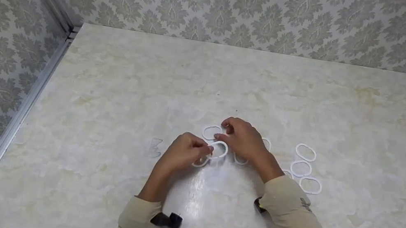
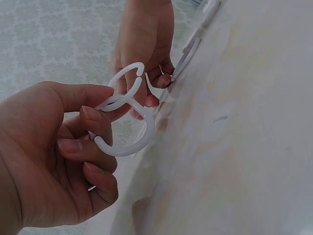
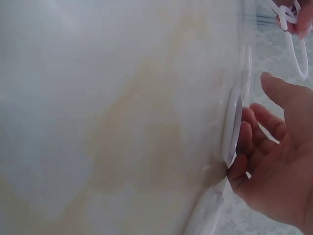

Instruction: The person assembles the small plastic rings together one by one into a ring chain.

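Observation:
My left hand (image 1: pixel 182 153) (image 2: pixel 54 152) pinches white oval split rings (image 1: pixel 226 151) (image 2: pixel 151 128) between thumb and fingers, above the table. Two of them look linked in the left wrist view. To its right, my right hand (image 1: pixel 246 139) (image 2: pixel 146 41) (image 3: pixel 288 147) is low over the table, thumb apart from loosely bent fingers, with nothing seen between them. Its fingertips are beside a white ring (image 3: pixel 229 128) lying on the surface; whether they touch it I cannot tell. Another ring (image 1: pixel 204 132) lies left of the right fingertips, and one (image 1: pixel 198 166) is partly behind the left hand.
Several more white rings (image 1: pixel 292 167) lie right of the right hand, some partly covered by its wrist and sleeve. A faint clear zigzag-edged piece (image 1: pixel 155 148) is on the table (image 1: pixel 110 72) left of the left hand. Patterned walls (image 1: pixel 246 9) stand behind and at both sides.

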A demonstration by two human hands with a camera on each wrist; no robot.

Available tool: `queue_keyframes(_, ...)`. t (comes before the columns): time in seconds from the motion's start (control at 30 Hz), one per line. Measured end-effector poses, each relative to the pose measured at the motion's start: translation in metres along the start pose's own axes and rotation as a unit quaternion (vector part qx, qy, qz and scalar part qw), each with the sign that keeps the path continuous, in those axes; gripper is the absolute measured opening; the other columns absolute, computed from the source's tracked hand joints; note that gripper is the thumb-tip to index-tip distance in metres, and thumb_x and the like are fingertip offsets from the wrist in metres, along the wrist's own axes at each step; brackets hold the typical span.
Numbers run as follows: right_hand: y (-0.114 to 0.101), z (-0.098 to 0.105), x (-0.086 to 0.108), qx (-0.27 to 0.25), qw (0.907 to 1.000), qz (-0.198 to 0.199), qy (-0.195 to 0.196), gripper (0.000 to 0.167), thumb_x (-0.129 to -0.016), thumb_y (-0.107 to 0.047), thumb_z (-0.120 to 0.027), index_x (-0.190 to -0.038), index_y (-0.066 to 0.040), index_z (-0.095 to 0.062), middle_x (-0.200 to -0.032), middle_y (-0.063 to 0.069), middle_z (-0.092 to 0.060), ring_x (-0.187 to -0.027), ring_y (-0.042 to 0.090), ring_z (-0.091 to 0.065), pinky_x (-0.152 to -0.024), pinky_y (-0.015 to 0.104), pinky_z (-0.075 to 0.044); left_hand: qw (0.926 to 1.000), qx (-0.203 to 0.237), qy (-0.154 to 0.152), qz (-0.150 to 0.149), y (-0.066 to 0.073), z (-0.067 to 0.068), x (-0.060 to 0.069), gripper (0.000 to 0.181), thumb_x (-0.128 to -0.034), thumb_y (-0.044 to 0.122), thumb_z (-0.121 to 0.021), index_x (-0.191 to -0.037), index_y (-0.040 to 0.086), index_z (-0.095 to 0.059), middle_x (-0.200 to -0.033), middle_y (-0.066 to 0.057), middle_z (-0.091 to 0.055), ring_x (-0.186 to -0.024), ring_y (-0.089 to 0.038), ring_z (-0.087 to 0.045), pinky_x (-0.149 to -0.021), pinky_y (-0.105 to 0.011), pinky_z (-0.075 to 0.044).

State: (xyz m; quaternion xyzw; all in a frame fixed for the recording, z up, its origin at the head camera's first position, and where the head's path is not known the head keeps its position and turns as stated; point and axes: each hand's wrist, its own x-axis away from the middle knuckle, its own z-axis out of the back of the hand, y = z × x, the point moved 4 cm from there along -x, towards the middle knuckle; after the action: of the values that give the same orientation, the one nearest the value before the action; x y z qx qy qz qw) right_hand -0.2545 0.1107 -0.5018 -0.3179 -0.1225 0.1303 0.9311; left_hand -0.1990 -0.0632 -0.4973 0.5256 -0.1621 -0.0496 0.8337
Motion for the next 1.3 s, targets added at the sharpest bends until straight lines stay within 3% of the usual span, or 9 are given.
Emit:
queue_keyframes(0.17,-0.005,-0.002,-0.003,0.059,0.9979,-0.021,0.013,0.055,-0.088,-0.054,-0.074,-0.121,-0.012,-0.067,-0.113,0.007,-0.066,-0.099,0.027,-0.064,-0.09,0.045,-0.051,1.0,-0.001,0.006,0.005,-0.001,0.004,0.0,0.028,-0.0926,0.018,-0.065,-0.071,0.004,-0.074,-0.053,0.008,-0.05,-0.053,-0.008,-0.042,-0.053,-0.023,-0.032)
queue_keyframes(0.5,-0.008,-0.005,-0.006,0.084,0.9961,-0.004,0.025,0.054,-0.082,-0.052,-0.08,-0.12,-0.015,-0.066,-0.106,0.007,-0.061,-0.088,0.029,-0.061,-0.084,0.044,-0.049,0.9996,0.025,-0.007,0.01,-0.001,0.004,0.0,0.025,-0.0923,0.016,-0.065,-0.073,0.004,-0.076,-0.054,0.007,-0.051,-0.053,-0.007,-0.044,-0.054,-0.023,-0.034)
queue_keyframes(0.83,-0.01,-0.005,-0.006,0.076,0.9969,0.007,0.02,0.054,-0.085,-0.049,-0.079,-0.125,-0.015,-0.066,-0.108,0.008,-0.061,-0.094,0.029,-0.061,-0.09,0.046,-0.047,0.9995,0.026,-0.019,-0.005,-0.002,0.001,-0.001,0.025,-0.0913,0.014,-0.064,-0.074,0.0,-0.076,-0.053,0.01,-0.051,-0.054,-0.006,-0.043,-0.053,-0.021,-0.034)
queue_keyframes(1.0,-0.011,-0.006,-0.008,0.071,0.9969,0.026,0.022,0.049,-0.085,-0.041,-0.081,-0.122,-0.014,-0.068,-0.108,0.007,-0.06,-0.095,0.027,-0.06,-0.089,0.046,-0.046,0.9996,0.02,-0.021,-0.001,-0.002,0.001,-0.001,0.025,-0.0916,0.015,-0.064,-0.076,0.001,-0.077,-0.054,0.01,-0.051,-0.055,-0.006,-0.044,-0.054,-0.022,-0.034)
queue_keyframes(1.2,-0.008,-0.007,-0.008,0.029,0.9995,0.009,0.013,0.043,-0.084,-0.035,-0.083,-0.115,-0.013,-0.062,-0.103,0.006,-0.064,-0.089,0.024,-0.057,-0.083,0.04,-0.046,0.9996,0.023,-0.019,0.002,-0.002,0.001,-0.001,0.025,-0.0923,0.016,-0.065,-0.076,0.002,-0.077,-0.055,0.009,-0.053,-0.056,-0.007,-0.046,-0.056,-0.022,-0.036)
queue_keyframes(1.3,-0.008,-0.006,-0.007,0.01,0.9997,0.019,0.014,0.036,-0.087,-0.03,-0.08,-0.113,-0.014,-0.061,-0.097,0.005,-0.069,-0.086,0.022,-0.06,-0.079,0.037,-0.046,0.9995,0.025,-0.02,0.002,-0.002,0.0,-0.001,0.026,-0.0923,0.016,-0.065,-0.074,0.002,-0.076,-0.055,0.009,-0.052,-0.055,-0.007,-0.045,-0.055,-0.022,-0.035)
